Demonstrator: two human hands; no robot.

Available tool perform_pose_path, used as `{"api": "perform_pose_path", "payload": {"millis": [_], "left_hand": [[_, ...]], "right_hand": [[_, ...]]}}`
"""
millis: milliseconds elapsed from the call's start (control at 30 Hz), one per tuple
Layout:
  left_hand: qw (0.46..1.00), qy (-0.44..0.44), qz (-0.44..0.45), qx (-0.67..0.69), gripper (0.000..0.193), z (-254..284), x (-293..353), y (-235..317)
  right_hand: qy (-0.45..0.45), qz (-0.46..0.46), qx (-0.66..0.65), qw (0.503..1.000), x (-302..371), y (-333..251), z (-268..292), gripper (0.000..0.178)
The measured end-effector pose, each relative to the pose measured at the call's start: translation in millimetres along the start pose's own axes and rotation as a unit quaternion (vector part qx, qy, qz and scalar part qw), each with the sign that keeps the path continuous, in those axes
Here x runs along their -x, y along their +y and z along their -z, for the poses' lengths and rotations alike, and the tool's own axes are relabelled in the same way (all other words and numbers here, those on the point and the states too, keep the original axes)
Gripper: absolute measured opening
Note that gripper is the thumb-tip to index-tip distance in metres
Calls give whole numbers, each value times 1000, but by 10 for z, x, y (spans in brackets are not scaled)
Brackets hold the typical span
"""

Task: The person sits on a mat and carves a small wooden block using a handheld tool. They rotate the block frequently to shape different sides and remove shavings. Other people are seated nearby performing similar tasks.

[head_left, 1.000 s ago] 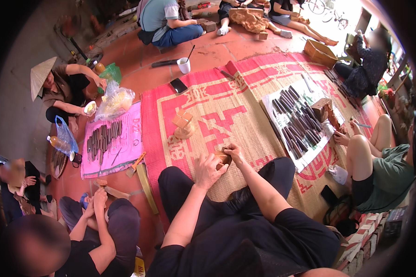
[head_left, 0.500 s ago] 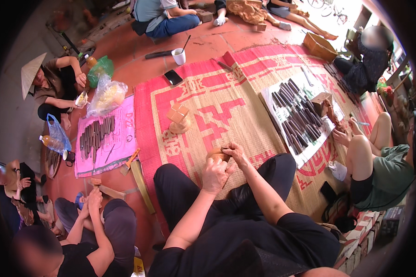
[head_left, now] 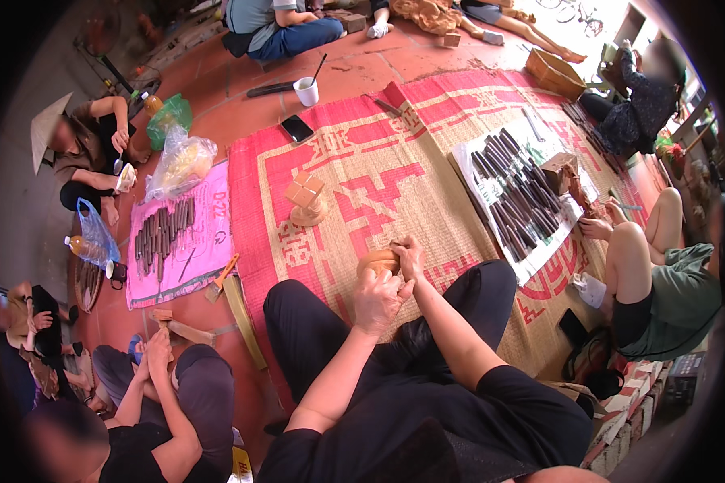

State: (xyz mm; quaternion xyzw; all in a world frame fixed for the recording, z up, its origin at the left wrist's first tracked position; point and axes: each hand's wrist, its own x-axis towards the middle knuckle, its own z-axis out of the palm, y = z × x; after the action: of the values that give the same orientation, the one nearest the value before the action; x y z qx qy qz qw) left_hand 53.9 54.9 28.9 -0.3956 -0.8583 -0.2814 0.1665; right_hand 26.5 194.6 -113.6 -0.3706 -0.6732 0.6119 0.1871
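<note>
I sit cross-legged in black trousers on a red and tan woven mat (head_left: 395, 173). My left hand (head_left: 376, 299) is closed around a small round wooden piece (head_left: 377, 261), held above my knees. My right hand (head_left: 409, 258) grips the same piece from the right side, fingers curled over its top. A wooden stand with a block on top (head_left: 305, 200) sits on the mat just ahead of my hands, apart from them.
A white sheet with many dark sticks (head_left: 514, 191) lies to the right, a pink sheet with more sticks (head_left: 166, 232) to the left. Other people sit all around. A white cup (head_left: 306, 91) and a phone (head_left: 296, 128) are farther ahead.
My hands have drawn closer together around the wooden piece, and the view has shifted slightly downward and closer over the mat.
</note>
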Motion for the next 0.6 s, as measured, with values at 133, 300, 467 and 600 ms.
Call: {"api": "perform_pose_path", "payload": {"millis": [133, 300, 467, 600], "left_hand": [[1000, 20, 1, -10, 34, 37, 61, -41], [999, 39, 22, 18, 31, 3, 78, -129], [1000, 18, 11, 3, 33, -17, 59, -68], [1000, 25, 6, 4, 32, 16, 11, -105]], "right_hand": [[3, -181, -194, 964, -177, 127, 161, 17], [-205, -55, -168, 963, 24, -232, 176, 13], [-104, 19, 7, 994, -101, -113, 32, 14], [-32, -79, -38, 996, -288, -145, 24, 15]]}}
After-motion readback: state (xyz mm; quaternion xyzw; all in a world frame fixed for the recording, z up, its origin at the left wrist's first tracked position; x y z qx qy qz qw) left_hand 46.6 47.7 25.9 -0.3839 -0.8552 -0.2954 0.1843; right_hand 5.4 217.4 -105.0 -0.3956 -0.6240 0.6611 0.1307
